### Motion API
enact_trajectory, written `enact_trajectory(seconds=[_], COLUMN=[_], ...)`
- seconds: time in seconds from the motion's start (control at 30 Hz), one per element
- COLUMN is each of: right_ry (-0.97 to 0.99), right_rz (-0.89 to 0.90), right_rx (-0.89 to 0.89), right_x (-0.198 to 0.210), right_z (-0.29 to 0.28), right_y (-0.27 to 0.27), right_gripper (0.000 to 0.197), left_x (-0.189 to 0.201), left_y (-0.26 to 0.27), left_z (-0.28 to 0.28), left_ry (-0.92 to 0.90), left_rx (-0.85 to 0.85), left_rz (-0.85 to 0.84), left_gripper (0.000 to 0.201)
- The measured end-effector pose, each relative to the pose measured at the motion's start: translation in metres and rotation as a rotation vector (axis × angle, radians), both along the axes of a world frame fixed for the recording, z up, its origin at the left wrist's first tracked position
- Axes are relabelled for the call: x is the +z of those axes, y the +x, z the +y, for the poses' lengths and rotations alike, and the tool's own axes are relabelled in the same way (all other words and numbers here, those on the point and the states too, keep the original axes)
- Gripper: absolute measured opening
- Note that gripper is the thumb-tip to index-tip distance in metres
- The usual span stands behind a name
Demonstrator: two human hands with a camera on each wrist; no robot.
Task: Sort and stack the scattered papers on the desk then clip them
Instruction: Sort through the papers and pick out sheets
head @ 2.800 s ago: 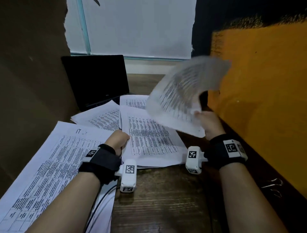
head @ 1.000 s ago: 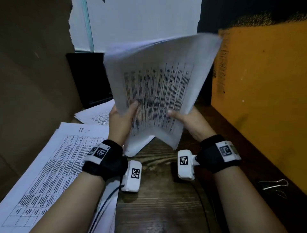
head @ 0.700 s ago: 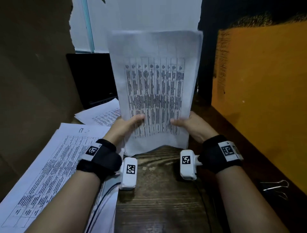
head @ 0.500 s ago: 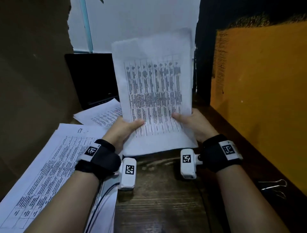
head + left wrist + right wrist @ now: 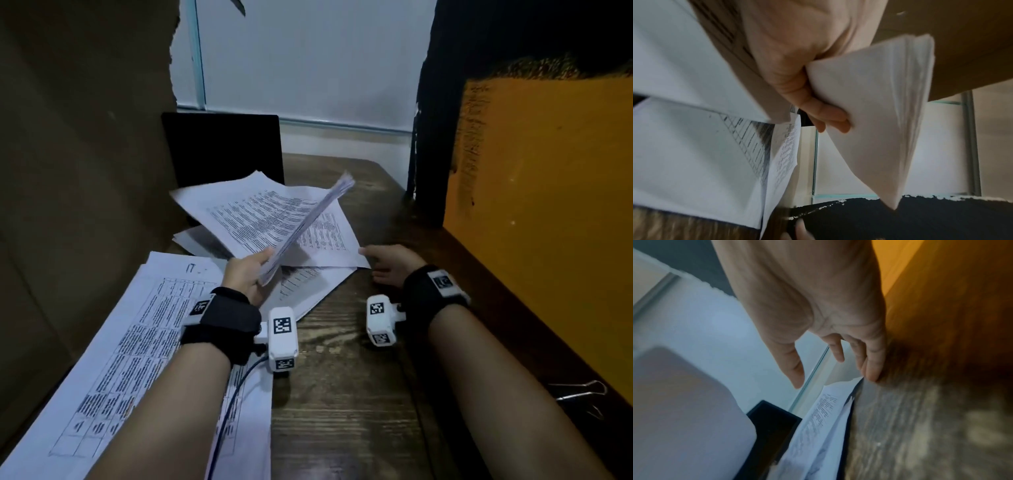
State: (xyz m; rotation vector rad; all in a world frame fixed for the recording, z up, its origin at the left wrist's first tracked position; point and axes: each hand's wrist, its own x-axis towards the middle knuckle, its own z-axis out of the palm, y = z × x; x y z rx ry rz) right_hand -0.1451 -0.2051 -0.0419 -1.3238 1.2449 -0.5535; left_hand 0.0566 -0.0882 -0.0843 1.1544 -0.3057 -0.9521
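Observation:
My left hand (image 5: 251, 270) grips a bundle of printed sheets (image 5: 274, 219) by its near corner and holds it tilted above the desk; the left wrist view shows thumb and fingers (image 5: 830, 120) pinching the bundle (image 5: 879, 113). My right hand (image 5: 383, 263) is low over the desk with relaxed fingers (image 5: 797, 369), holding nothing, its fingertips at the corner of a loose printed sheet (image 5: 325, 236) that lies flat. More loose sheets (image 5: 308, 287) lie under that one. A large stack of table-printed pages (image 5: 130, 359) lies at the near left under my left forearm.
A black laptop (image 5: 222, 150) stands open at the back left. A brown board (image 5: 85, 171) walls off the left, an orange panel (image 5: 548, 222) the right. A metal binder clip (image 5: 582, 394) lies at the right desk edge. Wooden desk top (image 5: 342, 394) shows between my forearms.
The bundle, held upright by both hands half a second ago, is now tilted down in the left hand alone. The right hand has let go and dropped to the loose sheet on the desk.

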Motion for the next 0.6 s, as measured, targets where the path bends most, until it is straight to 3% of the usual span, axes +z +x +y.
enact_trajectory(seconds=[0.1, 0.17, 0.23, 0.37, 0.6], right_ry=[-0.148, -0.238, -0.247, -0.328, -0.485], right_rz=[0.288, 0.537, 0.675, 0.832, 0.994], right_rx=[0.077, 0.147, 0.226, 0.324, 0.431], right_x=[0.001, -0.02, -0.013, 0.003, 0.008], right_z=[-0.018, -0.06, -0.046, -0.011, -0.014], right_y=[0.03, 0.049, 0.061, 0.076, 0.084], right_gripper=[0.049, 0.065, 0.079, 0.064, 0.05], left_x=[-0.002, -0.004, -0.005, -0.005, -0.011], left_y=[0.003, 0.005, 0.007, 0.008, 0.012], left_z=[0.001, 0.004, 0.005, 0.0, -0.005], left_ry=[-0.056, -0.075, -0.077, -0.048, 0.018], left_rx=[0.018, 0.031, 0.041, 0.039, 0.057], left_rz=[0.054, 0.043, 0.077, 0.157, 0.185], left_gripper=[0.039, 0.033, 0.028, 0.03, 0.023])
